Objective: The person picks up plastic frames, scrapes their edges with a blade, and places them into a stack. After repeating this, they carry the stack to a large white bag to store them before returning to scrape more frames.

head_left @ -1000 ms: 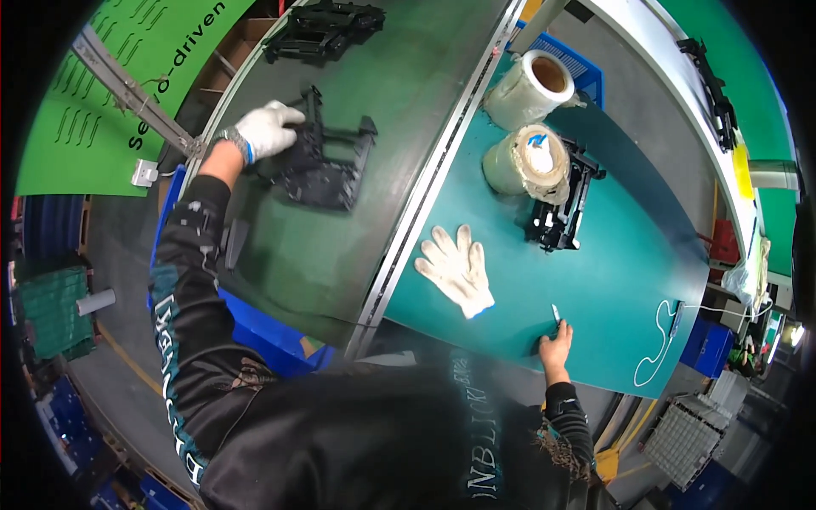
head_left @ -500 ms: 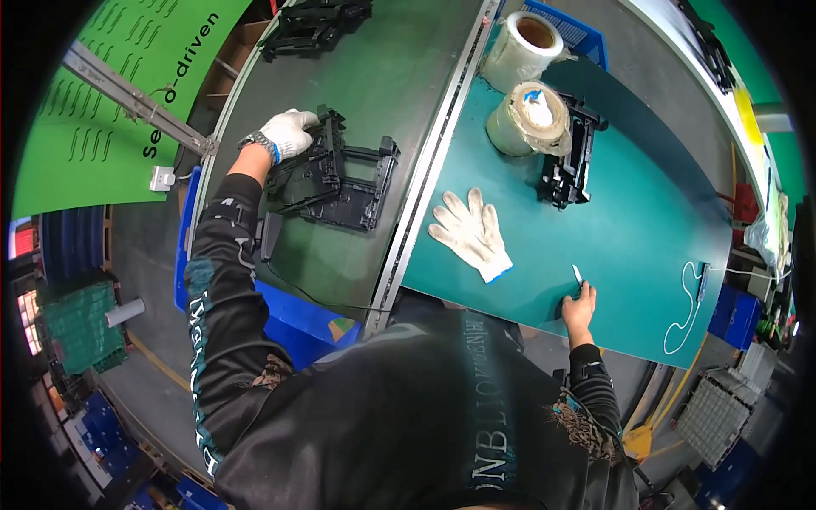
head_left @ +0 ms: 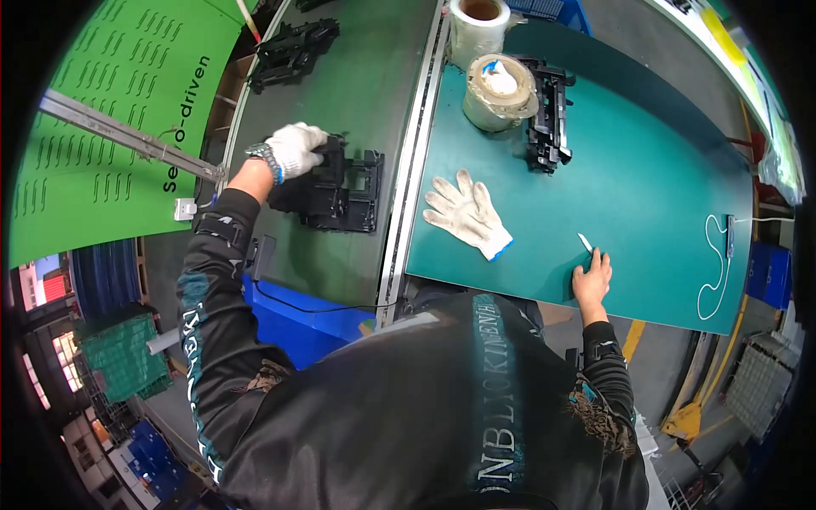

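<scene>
My left hand (head_left: 297, 151), in a white knit glove, is closed on the upper left side of a black plastic frame (head_left: 361, 204). The frame lies on a dark green conveyor belt (head_left: 357, 93), and the glove hides part of it. Over on the teal tabletop (head_left: 527, 263), my bare right hand (head_left: 592, 279) grips a small knife (head_left: 585, 242). Its pale blade points away from me, while the fingers cover the handle. A loose white glove (head_left: 467, 212) with a blue-edged cuff lies flat between my hands.
Two rolls of clear film (head_left: 500, 93) stand at the tabletop's far left. Beside them lies another black plastic part (head_left: 548, 115). More black parts (head_left: 293, 53) sit farther up the belt. A white cord (head_left: 707, 263) curls at the right. A metal rail (head_left: 414, 153) divides belt and tabletop.
The whole view has shifted. On the belt, the black frame's raised, slanted section now sits straighter beside my left hand. My right hand still has the knife near the table's front edge.
</scene>
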A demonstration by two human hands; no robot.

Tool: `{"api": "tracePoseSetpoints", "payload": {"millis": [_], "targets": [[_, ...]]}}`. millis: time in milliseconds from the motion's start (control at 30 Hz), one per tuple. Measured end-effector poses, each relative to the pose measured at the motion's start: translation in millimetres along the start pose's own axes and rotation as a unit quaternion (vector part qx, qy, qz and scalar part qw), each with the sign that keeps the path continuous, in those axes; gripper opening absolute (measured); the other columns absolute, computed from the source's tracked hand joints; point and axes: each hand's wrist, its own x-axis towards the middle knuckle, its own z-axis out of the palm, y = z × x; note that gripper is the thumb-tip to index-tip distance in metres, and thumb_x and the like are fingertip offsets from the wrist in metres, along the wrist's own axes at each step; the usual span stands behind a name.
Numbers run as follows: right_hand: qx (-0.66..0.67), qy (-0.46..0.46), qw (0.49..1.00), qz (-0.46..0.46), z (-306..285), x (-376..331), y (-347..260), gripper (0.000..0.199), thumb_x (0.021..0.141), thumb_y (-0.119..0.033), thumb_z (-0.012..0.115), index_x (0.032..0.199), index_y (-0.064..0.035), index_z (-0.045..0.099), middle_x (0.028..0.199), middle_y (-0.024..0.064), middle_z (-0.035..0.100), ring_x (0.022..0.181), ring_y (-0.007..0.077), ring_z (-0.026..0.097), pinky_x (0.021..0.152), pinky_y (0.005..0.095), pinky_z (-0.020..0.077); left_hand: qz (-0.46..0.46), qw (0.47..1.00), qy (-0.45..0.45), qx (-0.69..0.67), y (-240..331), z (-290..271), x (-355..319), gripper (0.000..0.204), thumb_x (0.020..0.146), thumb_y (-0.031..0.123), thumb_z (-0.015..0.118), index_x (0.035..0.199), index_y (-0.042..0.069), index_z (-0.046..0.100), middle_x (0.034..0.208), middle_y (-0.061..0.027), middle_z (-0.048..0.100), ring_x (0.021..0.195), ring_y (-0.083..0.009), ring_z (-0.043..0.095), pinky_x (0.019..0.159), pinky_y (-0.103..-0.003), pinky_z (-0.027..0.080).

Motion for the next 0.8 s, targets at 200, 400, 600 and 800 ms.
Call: {"api": "tracePoseSetpoints", "payload": {"millis": [200,400,600,800], "targets": [[0.016,-0.012,1.0,-0.014,-5,-1,-3,0.062,0.083,-0.021,0.065,0.141,-0.0104,0.047,0.149,0.0174,0.037,0.135,0.0357,0.036,0.105,0.0519,0.0384,-0.067,0.989,-0.131,0.033,39,19,17,0.031,0.079,0.023,0.069,0.106,0.007,0.067,0.105,-0.0158,0.068,0.101,-0.0363,0.064,0.089,-0.042,0.052],[0.055,0.058,0.992,-0.094,1,11,20,0.044,0.084,-0.017,0.064,0.126,-0.0087,0.059,0.132,0.0161,0.051,0.123,0.0353,0.047,0.098,0.0487,0.0432,-0.124,0.986,-0.108,0.038,69,9,-3,0.027,0.079,0.022,0.068,0.103,0.009,0.068,0.101,-0.0166,0.069,0.097,-0.0362,0.066,0.086,-0.044,0.053],[0.057,0.038,0.99,-0.126,-2,19,30,0.022,0.081,-0.012,0.065,0.103,-0.0075,0.065,0.098,0.0128,0.061,0.096,0.0332,0.058,0.084,0.0459,0.047,-0.126,0.985,0.006,-0.115,112,-13,-25,0.034,0.078,0.025,0.072,0.109,0.011,0.068,0.096,-0.0158,0.07,0.086,-0.0317,0.068,0.078,-0.039,0.055],[0.111,-0.034,0.983,-0.139,-9,26,19,0.021,0.078,-0.012,0.064,0.098,-0.0068,0.064,0.091,0.0143,0.062,0.091,0.0345,0.06,0.081,0.0467,0.0472,-0.065,0.912,0.148,-0.376,150,15,-8,0.033,0.078,0.015,0.076,0.109,0.008,0.069,0.087,-0.01,0.072,0.075,-0.0197,0.068,0.072,-0.031,0.055]]}}
